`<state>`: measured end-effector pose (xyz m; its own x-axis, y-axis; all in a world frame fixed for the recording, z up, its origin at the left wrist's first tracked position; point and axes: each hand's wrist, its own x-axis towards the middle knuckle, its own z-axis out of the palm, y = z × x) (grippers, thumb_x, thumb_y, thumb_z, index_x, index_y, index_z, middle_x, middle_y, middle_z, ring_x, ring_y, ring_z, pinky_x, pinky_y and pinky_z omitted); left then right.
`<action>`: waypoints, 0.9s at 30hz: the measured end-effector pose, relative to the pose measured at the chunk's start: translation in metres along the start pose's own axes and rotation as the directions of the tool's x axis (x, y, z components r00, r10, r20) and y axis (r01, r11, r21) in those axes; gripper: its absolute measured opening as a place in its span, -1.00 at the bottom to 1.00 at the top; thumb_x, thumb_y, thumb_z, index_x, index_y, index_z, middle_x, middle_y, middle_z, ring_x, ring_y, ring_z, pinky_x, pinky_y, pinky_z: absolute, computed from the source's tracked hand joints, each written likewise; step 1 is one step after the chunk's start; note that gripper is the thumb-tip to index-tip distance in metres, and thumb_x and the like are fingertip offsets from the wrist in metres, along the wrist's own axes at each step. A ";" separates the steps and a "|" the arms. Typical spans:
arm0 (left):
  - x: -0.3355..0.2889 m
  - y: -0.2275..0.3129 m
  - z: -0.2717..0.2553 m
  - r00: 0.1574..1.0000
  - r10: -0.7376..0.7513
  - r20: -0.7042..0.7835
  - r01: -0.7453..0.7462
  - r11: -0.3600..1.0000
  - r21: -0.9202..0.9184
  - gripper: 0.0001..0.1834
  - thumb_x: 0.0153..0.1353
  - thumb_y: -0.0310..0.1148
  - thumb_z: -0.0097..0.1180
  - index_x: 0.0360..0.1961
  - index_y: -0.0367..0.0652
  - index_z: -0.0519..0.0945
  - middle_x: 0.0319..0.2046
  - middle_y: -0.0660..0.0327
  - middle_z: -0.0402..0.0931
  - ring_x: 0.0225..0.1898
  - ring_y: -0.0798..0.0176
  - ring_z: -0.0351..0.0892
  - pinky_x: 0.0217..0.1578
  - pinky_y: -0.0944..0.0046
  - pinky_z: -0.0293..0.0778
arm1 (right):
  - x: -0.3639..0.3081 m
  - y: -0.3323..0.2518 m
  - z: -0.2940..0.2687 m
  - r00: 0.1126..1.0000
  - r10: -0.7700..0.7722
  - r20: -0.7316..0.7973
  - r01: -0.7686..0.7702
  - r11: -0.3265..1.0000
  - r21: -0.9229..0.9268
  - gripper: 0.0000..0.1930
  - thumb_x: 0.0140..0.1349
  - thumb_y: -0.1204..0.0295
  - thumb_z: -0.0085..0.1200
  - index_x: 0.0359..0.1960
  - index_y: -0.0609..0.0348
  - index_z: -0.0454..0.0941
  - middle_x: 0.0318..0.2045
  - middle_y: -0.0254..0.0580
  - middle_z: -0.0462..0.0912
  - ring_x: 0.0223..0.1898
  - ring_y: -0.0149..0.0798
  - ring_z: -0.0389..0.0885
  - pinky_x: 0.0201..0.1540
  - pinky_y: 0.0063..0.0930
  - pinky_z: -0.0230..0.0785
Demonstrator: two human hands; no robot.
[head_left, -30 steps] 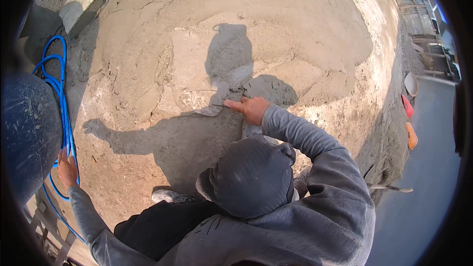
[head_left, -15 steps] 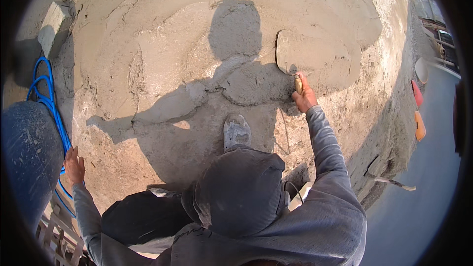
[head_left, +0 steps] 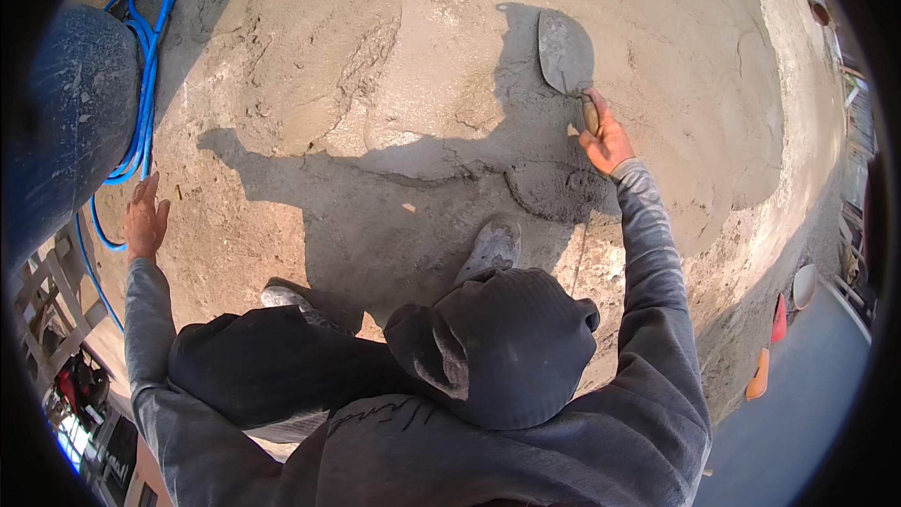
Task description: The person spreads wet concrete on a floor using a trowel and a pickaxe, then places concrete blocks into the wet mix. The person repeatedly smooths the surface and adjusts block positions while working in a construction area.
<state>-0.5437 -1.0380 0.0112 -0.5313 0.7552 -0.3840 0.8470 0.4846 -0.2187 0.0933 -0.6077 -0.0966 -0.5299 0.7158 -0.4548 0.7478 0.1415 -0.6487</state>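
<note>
My right hand [head_left: 608, 139] grips the short wooden handle of a trowel [head_left: 565, 52], its fingers wrapped round it. The trowel's rounded grey blade points away from me, at the wet mortar [head_left: 422, 75] spread over the ground; whether it touches cannot be told. Close below the blade, a thicker ridge of mortar [head_left: 563, 190] lies in shadow. At the left, my left hand [head_left: 145, 223] is open and holds nothing, its fingers stretched out. It is beside a coiled blue hose [head_left: 147, 117] and a large blue barrel [head_left: 80, 94] smeared with grey.
My shoes [head_left: 495, 246] stand on rough ground at the mortar's near edge. At the right, a red tool [head_left: 779, 319] and an orange-handled tool [head_left: 758, 374] lie by a smooth bluish surface [head_left: 798, 413]. Wooden slats [head_left: 52, 305] stand at the lower left.
The trowel has moved farther away, and its blade now shows bare grey metal. My left hand has shifted farther forward. The view has turned, so the barrel and hose sit higher in it.
</note>
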 end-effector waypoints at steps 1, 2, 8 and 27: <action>-0.005 -0.002 0.013 1.000 -0.010 0.025 0.010 1.000 -0.011 -0.33 0.15 -0.39 0.17 0.31 -0.13 0.27 0.26 -0.05 0.28 0.29 -0.06 0.25 0.23 0.03 0.25 | -0.005 -0.031 0.028 0.993 -0.044 0.113 0.054 0.995 -0.087 -0.26 0.12 0.51 0.02 0.37 -0.20 0.05 -0.24 0.31 0.60 -0.27 0.20 0.64 -0.15 -0.08 0.49; -0.008 0.003 0.022 0.999 -0.013 0.047 0.014 1.000 -0.019 -0.32 0.15 -0.38 0.17 0.31 -0.15 0.26 0.27 -0.05 0.27 0.29 -0.07 0.24 0.23 0.03 0.25 | -0.008 -0.061 0.056 0.970 -0.088 0.226 0.126 0.980 -0.157 -0.26 0.12 0.49 0.03 0.36 -0.23 0.06 -0.26 0.28 0.60 -0.29 0.21 0.64 -0.16 -0.03 0.48; -0.013 -0.016 0.097 0.991 -0.001 0.133 0.021 0.989 -0.144 -0.20 0.15 -0.29 0.21 0.36 -0.24 0.13 0.31 -0.13 0.17 0.33 -0.14 0.17 0.27 0.04 0.21 | -0.066 -0.092 0.103 0.947 -0.024 0.319 0.220 0.773 -0.595 -0.29 0.12 0.51 -0.01 0.33 -0.34 0.12 -0.31 0.19 0.61 -0.29 0.23 0.63 -0.23 0.03 0.49; 0.011 -0.007 0.135 0.938 -0.003 0.346 0.046 0.992 -0.116 0.22 -0.09 -0.06 0.39 0.36 -0.50 -0.12 0.38 -0.34 -0.21 0.44 -0.26 -0.29 0.40 0.04 -0.11 | -0.245 0.082 0.098 0.504 0.806 -0.310 -0.591 0.584 0.557 -0.23 0.12 0.59 -0.07 0.40 -0.17 0.01 -0.26 -0.01 0.58 -0.64 -0.38 0.44 -0.67 -0.44 0.34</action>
<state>-0.5527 -1.0925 -0.1128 -0.4934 0.5542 -0.6704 0.8137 0.5664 -0.1307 0.2455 -0.8386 -0.0986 0.4601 0.6868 -0.5627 0.5268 -0.7213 -0.4497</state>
